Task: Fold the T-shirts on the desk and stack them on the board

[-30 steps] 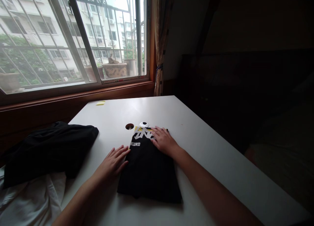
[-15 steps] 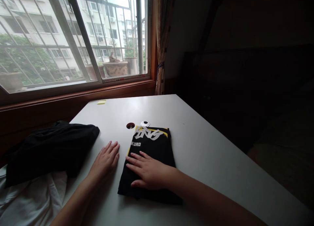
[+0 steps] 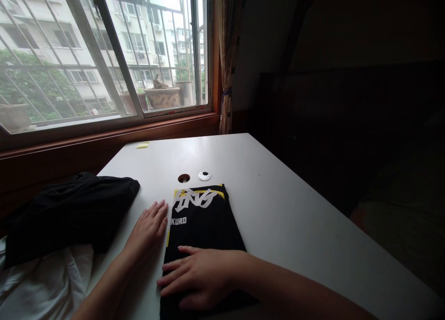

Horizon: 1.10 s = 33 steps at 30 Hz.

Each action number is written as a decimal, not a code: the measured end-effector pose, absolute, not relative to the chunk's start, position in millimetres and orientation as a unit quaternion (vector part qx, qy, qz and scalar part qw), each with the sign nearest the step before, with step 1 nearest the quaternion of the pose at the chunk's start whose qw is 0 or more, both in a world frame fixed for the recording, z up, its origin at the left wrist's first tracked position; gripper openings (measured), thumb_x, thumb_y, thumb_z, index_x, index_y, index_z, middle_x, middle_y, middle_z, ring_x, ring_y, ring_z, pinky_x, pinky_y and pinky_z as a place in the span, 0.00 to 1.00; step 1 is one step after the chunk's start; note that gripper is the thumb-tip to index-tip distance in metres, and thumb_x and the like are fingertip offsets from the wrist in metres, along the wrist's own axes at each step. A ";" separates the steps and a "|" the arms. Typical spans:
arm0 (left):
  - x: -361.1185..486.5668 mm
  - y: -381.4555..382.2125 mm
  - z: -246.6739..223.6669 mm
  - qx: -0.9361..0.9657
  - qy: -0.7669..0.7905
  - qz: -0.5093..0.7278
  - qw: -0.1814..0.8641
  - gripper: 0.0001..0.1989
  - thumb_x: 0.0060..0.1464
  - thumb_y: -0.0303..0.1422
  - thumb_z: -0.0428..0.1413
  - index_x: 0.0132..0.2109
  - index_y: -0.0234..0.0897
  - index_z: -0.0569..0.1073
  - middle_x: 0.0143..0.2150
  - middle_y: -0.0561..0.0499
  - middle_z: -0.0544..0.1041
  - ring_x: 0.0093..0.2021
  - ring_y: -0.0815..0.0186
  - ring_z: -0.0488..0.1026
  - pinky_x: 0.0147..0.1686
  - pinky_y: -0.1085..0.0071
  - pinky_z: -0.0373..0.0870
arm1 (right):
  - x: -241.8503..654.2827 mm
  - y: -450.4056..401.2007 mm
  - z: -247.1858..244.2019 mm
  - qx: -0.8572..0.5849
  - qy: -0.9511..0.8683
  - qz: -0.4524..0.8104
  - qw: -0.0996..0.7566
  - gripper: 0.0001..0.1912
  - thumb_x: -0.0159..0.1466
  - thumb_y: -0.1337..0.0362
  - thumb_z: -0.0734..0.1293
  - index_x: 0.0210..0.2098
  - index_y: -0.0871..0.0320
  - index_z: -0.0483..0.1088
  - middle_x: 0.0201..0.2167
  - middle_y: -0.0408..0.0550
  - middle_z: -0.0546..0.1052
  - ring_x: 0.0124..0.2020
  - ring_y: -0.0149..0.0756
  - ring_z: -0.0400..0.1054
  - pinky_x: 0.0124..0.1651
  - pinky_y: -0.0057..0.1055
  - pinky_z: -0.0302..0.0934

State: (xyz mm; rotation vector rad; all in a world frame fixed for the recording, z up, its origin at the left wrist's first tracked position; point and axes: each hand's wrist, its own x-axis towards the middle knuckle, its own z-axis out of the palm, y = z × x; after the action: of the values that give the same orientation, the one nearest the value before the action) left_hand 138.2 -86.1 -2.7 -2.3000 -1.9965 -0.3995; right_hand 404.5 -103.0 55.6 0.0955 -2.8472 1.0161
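A folded black garment [image 3: 205,222] with white lettering and yellow trim lies on the white table [image 3: 278,209]. My right hand [image 3: 205,273] rests palm down on its near part, fingers spread, pointing left. My left hand [image 3: 149,225] lies on the table just beside the garment's left edge, fingers extended and holding nothing. The near end of the garment is partly hidden under my right hand and forearm.
A black cloth heap [image 3: 69,213] and a white cloth [image 3: 52,283] lie at the left. Behind the garment are a round hole [image 3: 184,178] and a round disc [image 3: 204,176]. A yellow note [image 3: 143,145] is near the far edge, below the window.
The garment has slid toward me and a little left, with my right hand moving the same way on it. My left hand has hardly moved.
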 end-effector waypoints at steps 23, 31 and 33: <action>142.6 -82.5 5.2 -0.790 -0.607 -0.082 -0.027 0.27 0.70 0.45 0.44 0.71 0.46 0.60 0.73 0.49 0.59 0.73 0.50 0.51 0.69 0.44 0.51 | 401.0 -99.0 50.0 0.069 -0.823 0.562 -0.042 0.19 0.63 0.63 0.72 0.54 0.45 0.76 0.54 0.32 0.78 0.58 0.37 0.72 0.60 0.20 0.59; 135.5 -83.4 -7.7 -0.796 -0.596 -0.103 -0.009 0.27 0.70 0.44 0.44 0.72 0.49 0.57 0.73 0.49 0.58 0.73 0.50 0.52 0.68 0.44 0.51 | 408.8 -83.0 53.7 -0.025 -0.802 0.579 0.145 0.19 0.67 0.61 0.69 0.58 0.50 0.74 0.60 0.45 0.75 0.61 0.39 0.69 0.64 0.29 0.59; 133.8 -82.7 -9.5 -0.800 -0.593 -0.095 -0.012 0.27 0.70 0.44 0.44 0.72 0.49 0.56 0.73 0.49 0.57 0.73 0.49 0.51 0.68 0.44 0.51 | 411.5 -67.6 49.7 -0.087 -0.803 0.554 0.201 0.20 0.67 0.59 0.69 0.59 0.49 0.73 0.62 0.46 0.73 0.64 0.41 0.65 0.68 0.38 0.55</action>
State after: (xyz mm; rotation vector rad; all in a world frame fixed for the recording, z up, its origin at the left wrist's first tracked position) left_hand 133.8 -82.7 -9.5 -2.5326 -1.8767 -0.2999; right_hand 411.5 -67.6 49.7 -0.2424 -2.2437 1.5466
